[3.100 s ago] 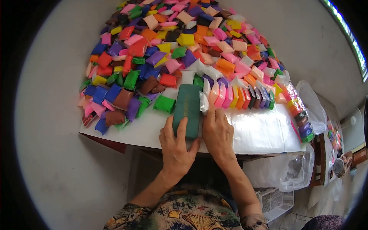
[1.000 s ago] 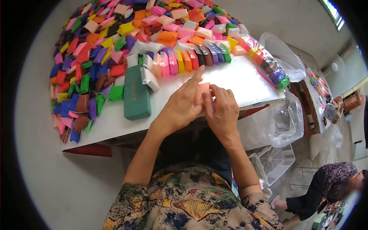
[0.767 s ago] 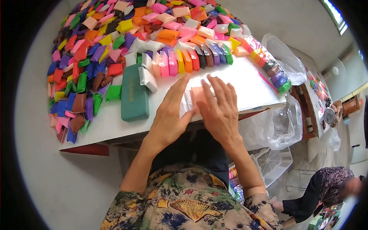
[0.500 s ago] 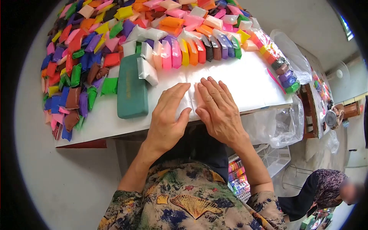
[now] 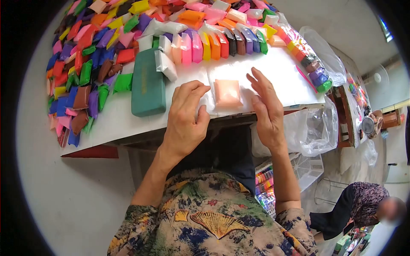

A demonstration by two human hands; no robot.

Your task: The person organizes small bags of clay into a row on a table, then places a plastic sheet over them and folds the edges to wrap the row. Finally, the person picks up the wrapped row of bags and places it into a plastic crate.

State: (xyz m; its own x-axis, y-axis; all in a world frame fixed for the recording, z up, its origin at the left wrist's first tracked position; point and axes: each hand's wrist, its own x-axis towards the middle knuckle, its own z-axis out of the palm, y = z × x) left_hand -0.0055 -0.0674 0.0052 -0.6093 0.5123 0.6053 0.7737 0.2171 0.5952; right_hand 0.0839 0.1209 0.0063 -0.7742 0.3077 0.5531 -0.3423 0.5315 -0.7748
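A peach-coloured clay packet point(image 5: 228, 93) in clear wrap lies flat on the white tabletop near the front edge. To its left is my left hand point(image 5: 187, 115), fingers bent and thumb apart, holding nothing. My right hand point(image 5: 267, 112) is on the other side, fingers stretched out and off the packet. Beyond them stands a row of wrapped packets, including a yellow packet point(image 5: 206, 47) and a black packet point(image 5: 231, 44). A green block point(image 5: 148, 85) sits left of my left hand, with a white packet point(image 5: 165, 65) leaning at its right side.
A heap of colourful packets point(image 5: 100, 38) covers the table's left and back. A long clear bag of packets point(image 5: 305, 64) lies along the right edge. Plastic bags point(image 5: 314, 132) hang there, above a white basket point(image 5: 309, 170). Another person point(image 5: 354, 209) is at lower right.
My right hand has lifted off and moved right, uncovering the peach packet. My left hand stays at the left with its fingers more bent. The view has shifted slightly.
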